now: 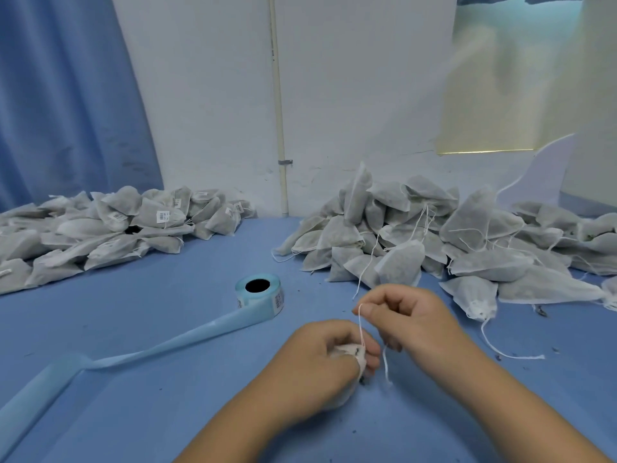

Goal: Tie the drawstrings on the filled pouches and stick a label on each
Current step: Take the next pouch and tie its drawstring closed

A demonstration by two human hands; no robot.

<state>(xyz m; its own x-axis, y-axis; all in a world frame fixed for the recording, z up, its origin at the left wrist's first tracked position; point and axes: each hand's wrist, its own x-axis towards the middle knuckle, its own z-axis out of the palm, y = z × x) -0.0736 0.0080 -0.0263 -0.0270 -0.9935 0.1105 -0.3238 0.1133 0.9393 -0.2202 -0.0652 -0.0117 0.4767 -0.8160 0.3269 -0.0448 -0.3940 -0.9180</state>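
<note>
Close to the table's (150, 412) near edge, the left hand (317, 362) is clenched round a pouch (347, 351), whose gathered neck pokes out between the fingers. Just beyond it, the right hand (407, 315) pinches the string (360, 324) between thumb and forefinger, drawn up taut from the neck; a loose end hangs below. The step looks like cinching and knotting. To do it well, I would keep the left fist firm on the neck so the mouth cannot reopen, hold tension on the string, and seat the knot tight against the fabric. Mid-table sits the label roll (263, 297), its strip (167, 345) trailing toward the near left corner. Along the far edge lie a labelled pile (117, 225) at left and an unlabelled pile (434, 242) at right.
</note>
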